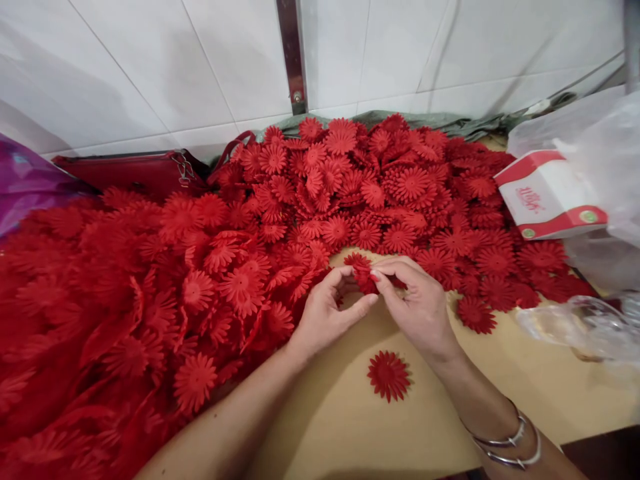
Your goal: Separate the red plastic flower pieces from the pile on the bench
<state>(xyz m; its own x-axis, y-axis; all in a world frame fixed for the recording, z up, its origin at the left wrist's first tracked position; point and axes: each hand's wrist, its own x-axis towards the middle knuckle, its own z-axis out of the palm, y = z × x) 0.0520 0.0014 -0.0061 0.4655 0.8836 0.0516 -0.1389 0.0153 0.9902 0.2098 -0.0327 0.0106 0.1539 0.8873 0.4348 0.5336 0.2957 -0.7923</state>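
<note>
Both hands meet over the tan tabletop (340, 427) and pinch one red fabric flower (361, 270) between their fingertips. My left hand (327, 313) grips it from the left, and my right hand (417, 303) from the right. A single red flower (389, 375) lies flat on the table just below the hands. A large heap of red flowers (350, 187) spreads behind and to the left of the hands. Two silver bangles (510, 448) circle my right wrist.
A dark red handbag (135, 175) lies at the back left by the white tiled wall (175, 67). A red-and-white box (547, 193) and clear plastic bags (585, 327) sit at the right. Purple plastic (25, 180) shows at far left.
</note>
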